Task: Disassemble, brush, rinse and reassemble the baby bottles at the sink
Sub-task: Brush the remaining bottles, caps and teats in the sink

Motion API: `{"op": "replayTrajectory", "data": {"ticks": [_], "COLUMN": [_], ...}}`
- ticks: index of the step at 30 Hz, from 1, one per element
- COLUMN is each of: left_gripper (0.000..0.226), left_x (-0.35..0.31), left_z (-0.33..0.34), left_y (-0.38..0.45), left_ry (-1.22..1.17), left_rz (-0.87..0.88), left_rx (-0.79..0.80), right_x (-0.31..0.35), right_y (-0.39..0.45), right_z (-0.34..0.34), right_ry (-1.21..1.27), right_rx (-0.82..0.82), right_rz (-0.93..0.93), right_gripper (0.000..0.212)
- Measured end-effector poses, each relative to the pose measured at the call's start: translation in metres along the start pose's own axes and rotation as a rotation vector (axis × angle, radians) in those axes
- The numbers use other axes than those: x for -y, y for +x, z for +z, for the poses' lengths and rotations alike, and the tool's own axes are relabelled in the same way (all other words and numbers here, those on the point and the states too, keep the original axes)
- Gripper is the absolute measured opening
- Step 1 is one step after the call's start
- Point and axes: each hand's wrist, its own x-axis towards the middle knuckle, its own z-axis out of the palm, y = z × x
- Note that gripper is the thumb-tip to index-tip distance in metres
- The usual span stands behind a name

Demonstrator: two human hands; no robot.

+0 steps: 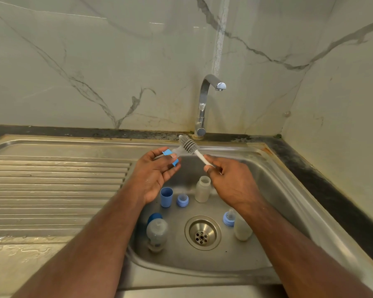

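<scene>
Over a steel sink (pixel 274 186), your left hand (pixel 153 175) holds a blue collar with a clear teat (pixel 172 154) between thumb and fingertips, palm turned upward. Your right hand (pixel 230 181) pinches the white handle of a grey bottle brush (pixel 190 145), whose ribbed head angles up and left until it sits just beside the teat, near the base of the chrome tap (pixel 205 104). No water shows at the spout.

Below your hands, parts stand on the basin floor. A blue cap (pixel 166 196) stands upright with its mouth open, a second blue collar (pixel 182 200) just to its right. An open, cloudy bottle (pixel 202 189) stands upright behind them, partly under your right wrist. To the left of the drain (pixel 202 233), an assembled bottle (pixel 156 233) wearing its teat stands with a dark blue cap (pixel 155 217) just behind it. To the right of the drain, another cloudy bottle (pixel 242 230) stands beside a blue collar and teat (pixel 229 219), partly hidden by your right forearm.

The ribbed draining board (pixel 56 186) stretches to the left, with wet patches on the counter (pixel 19 250) in front of it. A marble-veined wall (pixel 116 61) rises behind.
</scene>
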Motion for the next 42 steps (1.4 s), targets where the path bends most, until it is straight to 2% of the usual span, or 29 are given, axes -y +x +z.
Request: {"op": "replayTrajectory", "data": {"ticks": [3,6,12,16,18,24,30,34,38,42], "left_gripper": [0.029,0.025,0.051,0.029,0.033,0.043,0.026,0.023,0.016,0.019], "left_x": [-0.002,-0.002,-0.001,0.004,0.005,0.008,0.013,0.012,0.013,0.016], "left_z": [0.001,-0.001,-0.005,-0.003,-0.003,0.0,-0.003,-0.004,-0.003,0.0], "left_y": [-0.002,-0.003,-0.001,-0.001,0.001,0.003,0.007,0.008,0.007,0.006], "left_ry": [-0.055,-0.079,-0.017,0.191,0.274,0.242,0.403,0.424,0.439,0.533], "left_rz": [-0.025,-0.052,-0.1,-0.043,-0.006,0.03,0.154,0.201,0.209,0.222], "left_rx": [0.048,0.07,0.145,0.098,0.053,0.073,0.007,-0.062,-0.052,-0.029], "right_x": [0.001,-0.003,-0.007,-0.003,-0.001,0.0,0.004,-0.001,0.001,-0.001], "right_y": [-0.003,0.003,0.002,0.0,-0.002,-0.002,-0.005,0.001,-0.003,0.003], "right_z": [0.002,-0.002,0.002,0.006,0.005,0.007,0.007,-0.005,0.001,0.001], "right_ry": [0.005,0.027,0.124,0.131,0.075,-0.033,-0.131,-0.203,-0.123,-0.21], "right_rx": [0.016,-0.051,0.009,0.033,0.045,0.062,0.067,0.007,0.065,0.02], "right_rz": [-0.033,0.027,0.04,0.024,0.01,0.013,-0.041,-0.007,-0.019,0.004], "right_gripper": [0.038,0.039,0.036,0.038,0.038,0.039,0.04,0.039,0.04,0.04]}}
